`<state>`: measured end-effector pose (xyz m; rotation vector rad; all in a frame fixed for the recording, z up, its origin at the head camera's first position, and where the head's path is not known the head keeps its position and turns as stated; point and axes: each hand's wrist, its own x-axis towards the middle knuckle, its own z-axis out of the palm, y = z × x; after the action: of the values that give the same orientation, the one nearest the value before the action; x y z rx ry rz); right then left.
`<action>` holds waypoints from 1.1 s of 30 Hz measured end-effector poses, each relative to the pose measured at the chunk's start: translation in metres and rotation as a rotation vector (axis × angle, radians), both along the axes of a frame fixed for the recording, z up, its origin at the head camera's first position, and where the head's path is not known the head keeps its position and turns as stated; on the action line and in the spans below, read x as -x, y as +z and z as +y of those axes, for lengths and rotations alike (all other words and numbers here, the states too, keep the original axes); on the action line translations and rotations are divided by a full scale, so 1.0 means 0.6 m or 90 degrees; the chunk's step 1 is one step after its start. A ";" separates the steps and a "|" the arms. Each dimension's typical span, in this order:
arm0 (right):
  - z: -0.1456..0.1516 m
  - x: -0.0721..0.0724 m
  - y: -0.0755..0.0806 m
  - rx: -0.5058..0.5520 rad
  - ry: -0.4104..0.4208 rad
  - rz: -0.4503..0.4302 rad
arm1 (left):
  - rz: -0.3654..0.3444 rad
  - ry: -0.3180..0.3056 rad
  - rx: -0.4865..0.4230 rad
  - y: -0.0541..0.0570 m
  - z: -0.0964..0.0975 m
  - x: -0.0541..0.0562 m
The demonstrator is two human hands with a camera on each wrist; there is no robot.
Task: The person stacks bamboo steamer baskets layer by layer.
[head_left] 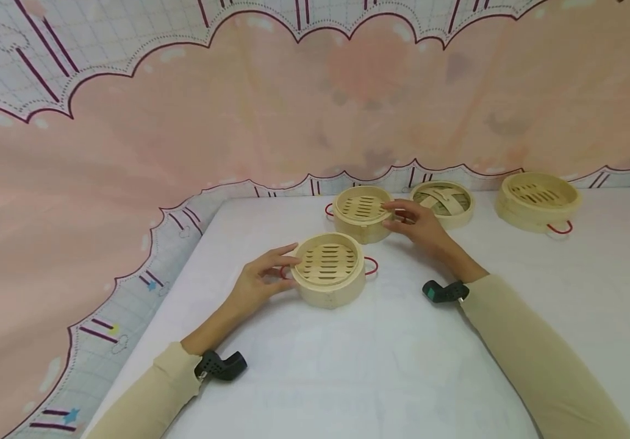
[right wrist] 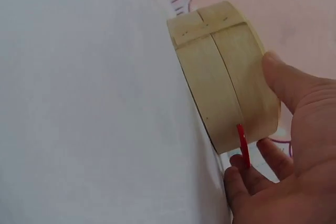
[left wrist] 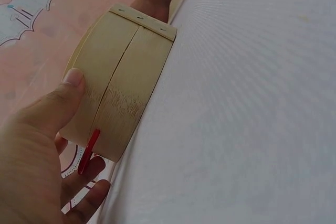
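On the white tabletop, a round bamboo steamer basket (head_left: 328, 296) with a slatted base and red loop handles stands in front. My left hand (head_left: 260, 275) holds its left side, thumb against the wall. In the left wrist view, the other fingers curl around the red handle (left wrist: 89, 151). Behind it stands a similar bamboo steamer basket (head_left: 363, 231). My right hand (head_left: 416, 224) grips that one's right side. The right wrist view shows the thumb on its rim and fingers bent near its red handle (right wrist: 243, 145).
Right of my right hand, a bamboo piece with a woven top (head_left: 442, 201) sits partly hidden. Another slatted steamer basket (head_left: 536, 213) stands at the back right. The white table (head_left: 391, 366) ends before a patterned pink cloth (head_left: 293, 110).
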<state>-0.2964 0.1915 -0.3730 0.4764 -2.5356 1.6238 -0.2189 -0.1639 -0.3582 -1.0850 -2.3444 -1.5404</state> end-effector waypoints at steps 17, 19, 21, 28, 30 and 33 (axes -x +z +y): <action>-0.031 -0.005 -0.006 -0.043 -0.061 0.073 | -0.006 -0.005 0.001 -0.001 -0.003 0.000; -0.033 -0.007 -0.005 -0.050 -0.070 0.066 | 0.001 -0.007 0.001 -0.001 -0.003 -0.002; -0.033 -0.009 -0.005 -0.046 -0.075 0.062 | 0.009 -0.010 0.000 0.001 -0.002 -0.002; -0.035 -0.009 -0.005 -0.049 -0.080 0.051 | 0.026 -0.007 0.007 0.005 -0.002 -0.004; -0.036 -0.008 -0.004 -0.051 -0.081 0.045 | 0.022 -0.003 0.007 0.005 -0.002 -0.004; -0.037 -0.006 -0.003 -0.052 -0.085 0.039 | 0.020 0.005 0.008 0.007 -0.002 -0.003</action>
<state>-0.2929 0.1696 -0.3751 0.3491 -2.5376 1.4431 -0.2168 -0.1648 -0.3542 -1.0930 -2.3382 -1.4973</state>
